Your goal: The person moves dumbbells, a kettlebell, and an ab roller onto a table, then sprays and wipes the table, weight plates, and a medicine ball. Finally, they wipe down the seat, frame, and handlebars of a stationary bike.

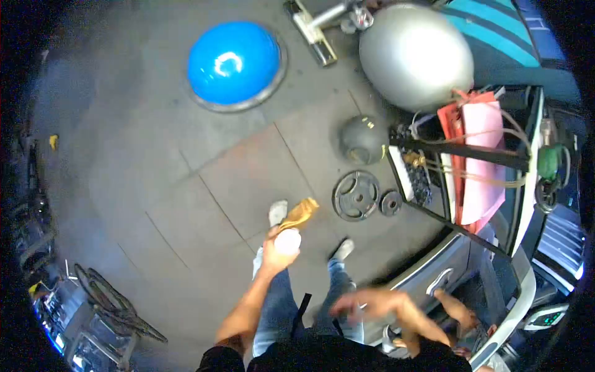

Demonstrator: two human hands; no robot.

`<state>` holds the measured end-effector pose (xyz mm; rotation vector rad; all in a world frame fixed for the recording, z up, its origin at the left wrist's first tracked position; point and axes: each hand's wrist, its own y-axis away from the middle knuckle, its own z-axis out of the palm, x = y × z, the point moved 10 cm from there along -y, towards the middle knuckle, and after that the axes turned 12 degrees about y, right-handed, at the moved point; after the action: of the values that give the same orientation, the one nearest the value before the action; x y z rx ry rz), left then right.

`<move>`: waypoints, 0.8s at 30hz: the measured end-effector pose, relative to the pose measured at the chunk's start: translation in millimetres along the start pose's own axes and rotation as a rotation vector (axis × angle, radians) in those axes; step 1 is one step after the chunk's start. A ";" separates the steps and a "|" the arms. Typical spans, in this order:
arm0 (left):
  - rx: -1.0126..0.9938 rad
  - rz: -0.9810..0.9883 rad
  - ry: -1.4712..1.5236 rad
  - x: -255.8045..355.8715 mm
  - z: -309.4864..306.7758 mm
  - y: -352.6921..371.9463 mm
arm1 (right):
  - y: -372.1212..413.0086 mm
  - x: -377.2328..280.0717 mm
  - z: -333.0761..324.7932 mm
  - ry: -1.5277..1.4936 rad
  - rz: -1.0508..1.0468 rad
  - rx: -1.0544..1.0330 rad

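Note:
My left hand [270, 256] is closed around a white, round-topped object [287, 242], perhaps a bottle seen from above. A mustard-yellow cloth [300, 214] sticks out past the same hand, over the floor in front of my feet. Whether the fingers grip the cloth directly or press it against the white object is hard to see. To the right, in front of my thigh, my right hand [367, 304] is blurred by motion. Its fingers look loosely stretched and apart, with nothing visible in them.
A blue half-ball trainer [234, 62] lies ahead on dark floor tiles. On the right are a silver exercise ball [415, 57], a dark ball [363, 139], weight plates [356, 196] and a rack [462, 149] with pink mats. A mirror-like panel [455, 273] stands close by my right side.

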<state>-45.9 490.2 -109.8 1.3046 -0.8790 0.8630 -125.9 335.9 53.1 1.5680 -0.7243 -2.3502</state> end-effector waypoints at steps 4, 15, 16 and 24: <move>0.019 0.087 -0.181 118.9 -94.2 50.4 | -2.9 -29.4 166.0 0.730 -0.599 0.124; 0.385 0.055 -0.443 151.9 -307.4 198.6 | 99.1 -398.5 191.2 -0.205 -1.217 0.225; 0.337 -0.023 -0.401 128.9 -323.8 198.4 | 104.0 -407.1 204.2 -0.151 -1.261 0.228; 0.339 -0.316 -0.992 58.2 -436.5 146.4 | 108.0 -438.3 202.4 -0.072 -1.307 0.654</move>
<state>-131.5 937.8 -22.1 2.1599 -1.2509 0.0557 -142.2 493.8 521.6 2.8917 -0.5647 -3.1799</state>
